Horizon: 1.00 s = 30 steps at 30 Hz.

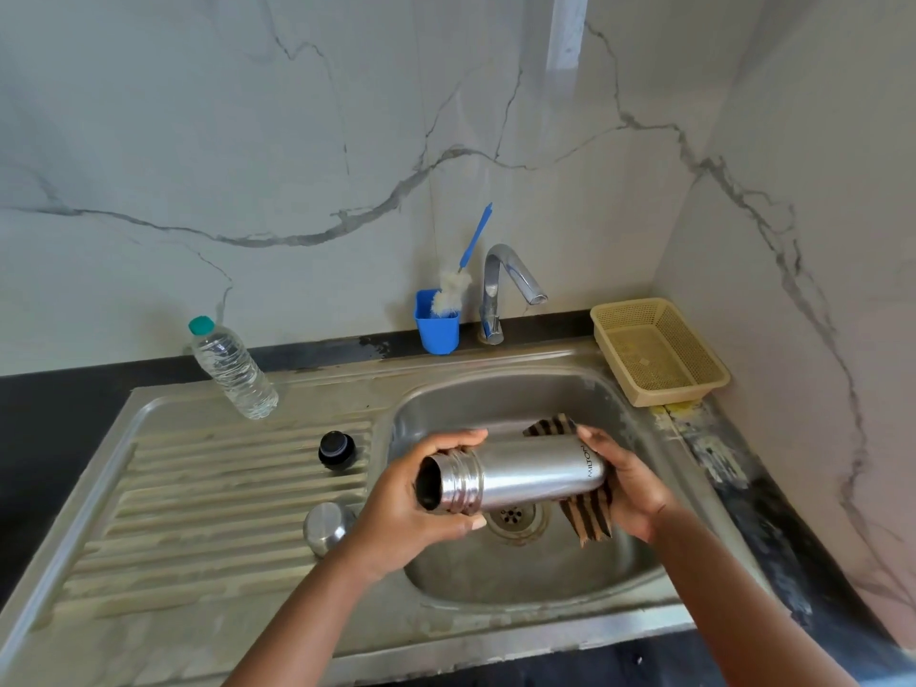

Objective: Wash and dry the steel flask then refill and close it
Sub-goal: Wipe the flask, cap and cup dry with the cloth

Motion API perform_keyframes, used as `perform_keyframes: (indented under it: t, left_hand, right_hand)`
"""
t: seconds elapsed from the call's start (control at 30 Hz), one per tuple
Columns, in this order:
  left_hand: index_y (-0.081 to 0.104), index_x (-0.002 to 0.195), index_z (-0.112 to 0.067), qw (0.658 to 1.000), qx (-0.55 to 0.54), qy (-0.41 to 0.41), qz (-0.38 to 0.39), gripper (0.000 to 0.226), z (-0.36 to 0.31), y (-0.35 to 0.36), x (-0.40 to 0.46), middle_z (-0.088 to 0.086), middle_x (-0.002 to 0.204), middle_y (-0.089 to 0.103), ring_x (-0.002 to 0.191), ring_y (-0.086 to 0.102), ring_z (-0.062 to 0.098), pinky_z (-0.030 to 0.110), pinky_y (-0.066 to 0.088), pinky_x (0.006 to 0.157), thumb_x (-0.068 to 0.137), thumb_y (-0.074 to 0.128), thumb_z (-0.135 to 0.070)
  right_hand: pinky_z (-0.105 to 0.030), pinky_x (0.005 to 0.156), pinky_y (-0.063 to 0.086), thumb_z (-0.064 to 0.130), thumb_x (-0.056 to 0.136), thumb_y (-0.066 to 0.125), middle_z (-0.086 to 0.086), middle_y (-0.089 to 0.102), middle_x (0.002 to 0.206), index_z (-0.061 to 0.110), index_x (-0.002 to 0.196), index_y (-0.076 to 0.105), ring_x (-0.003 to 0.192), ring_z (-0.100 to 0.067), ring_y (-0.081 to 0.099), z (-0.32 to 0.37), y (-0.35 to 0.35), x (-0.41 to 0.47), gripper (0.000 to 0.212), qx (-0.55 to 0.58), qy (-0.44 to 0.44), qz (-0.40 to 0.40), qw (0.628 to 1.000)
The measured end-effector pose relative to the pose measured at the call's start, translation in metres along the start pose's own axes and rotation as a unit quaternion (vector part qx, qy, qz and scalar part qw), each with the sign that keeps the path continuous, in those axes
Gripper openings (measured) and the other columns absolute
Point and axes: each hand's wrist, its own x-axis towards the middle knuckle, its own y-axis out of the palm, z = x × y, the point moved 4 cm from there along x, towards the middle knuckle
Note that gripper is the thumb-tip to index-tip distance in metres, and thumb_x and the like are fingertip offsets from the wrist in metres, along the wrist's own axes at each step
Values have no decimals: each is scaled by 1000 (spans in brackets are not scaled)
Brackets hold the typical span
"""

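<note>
— Steel all over, is it? Where is the flask?

— The steel flask [525,480] lies on its side in the air over the sink basin [505,389], above the drain [515,518]. Its open threaded mouth points left, its base right.

— Who has hold of it?

— Both hands. The left hand [421,503] is curled round the neck, fingers over the top and thumb underneath. The right hand [624,483] grips the base end through a brown striped cloth [590,518], which hangs below the flask and shows again behind it.

— And its closing parts?

— On the ribbed drainboard [208,488], left of the basin: a black stopper [337,449] stands farther back, and a rounded steel cap [327,527] lies nearer, just beside the left wrist.

— What else is about?

— A clear plastic water bottle [230,371] with a green cap stands at the drainboard's back edge. Behind the basin, a blue holder [437,327] holds a bottle brush [458,285] with a blue handle, just beside the chrome tap [503,290]. A beige perforated basket [659,349] sits at the right corner of the dark counter [59,404], against the marble wall [297,141].
</note>
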Motion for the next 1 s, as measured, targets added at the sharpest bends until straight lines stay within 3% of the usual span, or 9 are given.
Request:
perform_keyframes:
  t: [0.13,0.23,0.33,0.43,0.53,0.6,0.77,0.87,1.0]
  left_hand:
    - [30,146,-47,988,-101,-105,-55,111,15,-8,11,-11,143,51,125,57,8,34,56,90,65,88,0]
    - [50,129,-18,921,-304,-227,-88,96,32,1,10,17,124,67,106,70,32,41,60,77,47,100,-26]
    - [58,116,-11,885,-350,-250,-177,68,45,11,8,18,111,70,97,71,33,42,61,74,56,89,-16]
    - [62,109,-15,899,-311,-217,-219,59,49,17,4,16,119,65,97,71,28,42,61,77,56,86,-8]
    - [67,104,-26,932,-237,-166,-218,56,45,17,5,11,120,62,97,70,24,44,60,81,60,89,1]
    - [67,102,-31,946,-183,-148,-223,57,43,16,6,9,116,64,101,67,24,44,58,87,63,88,5]
    - [58,107,-22,973,-116,-95,-176,62,36,26,17,-1,109,71,102,69,17,38,57,86,59,87,4]
    - [58,97,-11,964,-157,-79,-198,38,35,29,23,3,86,68,84,65,19,26,54,70,68,77,3]
    - [58,101,-16,966,-148,-80,-194,51,33,22,21,5,90,71,88,69,23,38,56,78,60,86,-5]
  right_hand:
    - [-39,77,55,31,56,90,-11,67,109,19,109,59,95,-24,67,3,-1,5,63,80,-78,-25,993]
    - [-43,86,50,13,67,74,-10,66,112,20,119,58,99,-25,64,10,-4,6,55,86,-133,-40,987]
    - [-41,76,51,10,63,79,-7,66,110,22,118,62,95,-26,62,16,-4,4,58,29,-157,-24,987]
    - [-31,70,50,-3,77,69,-8,68,115,16,116,62,90,-20,62,22,-2,5,44,-106,-188,-58,975]
    - [-17,84,50,-15,87,53,6,70,112,26,104,65,104,-6,64,26,15,4,46,-307,-226,-93,920]
    - [-20,97,49,-16,84,52,16,66,112,34,103,62,109,2,61,26,40,-5,54,-393,-283,-90,870]
    - [-34,98,47,-9,70,49,10,63,117,27,115,61,113,-10,58,16,118,-39,59,-451,-418,51,787]
    - [-39,99,42,-4,68,48,7,59,119,18,117,63,118,-15,52,10,142,-58,56,-489,-467,99,730]
    - [-40,104,39,-6,71,47,3,57,125,13,118,64,127,-19,48,13,132,-58,54,-469,-472,141,733]
